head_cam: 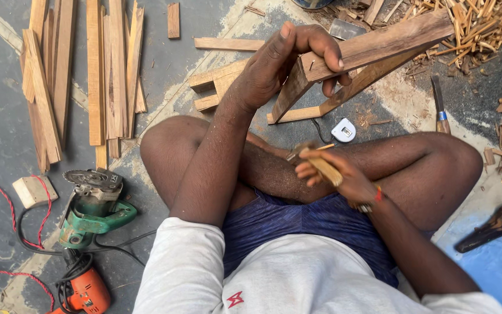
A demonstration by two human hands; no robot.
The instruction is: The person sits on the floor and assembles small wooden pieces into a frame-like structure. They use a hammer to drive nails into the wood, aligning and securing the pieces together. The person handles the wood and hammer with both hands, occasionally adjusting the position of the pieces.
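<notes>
1. Overhead, from my head camera, I look down on my own crossed legs as I sit on a grey floor [7,134] strewn with wood dust.
2. My left hand [280,64] reaches forward; its fingers are clamped round a joined wooden frame piece [373,49], thumb raised beside it; the fingers wrap over the upper bar near its left end.
3. That frame piece lies ahead of me and slightly right; its long axis runs from lower left up to upper right, with a second bar angled below it.
4. My right hand [344,177] sits lower, close to my knee, fingers closed on the wooden handle of a hammer [315,160]; the metal head points left, toward my left forearm.
5. So the frame lies up and away from the hammer; the left hand is on it, the right hand well short of it, nearer my body.
6. To my left, a green circular saw [94,206] and an orange power tool [85,291] rest among red and black cables.
7. Farther left, a bundle of thin wooden slats [94,70] lies roughly lengthwise away from me.
8. A white tape measure [344,129] sits just below the frame; a chisel [438,107] lies to its right; offcut strips [477,26] heap at upper right.
</notes>
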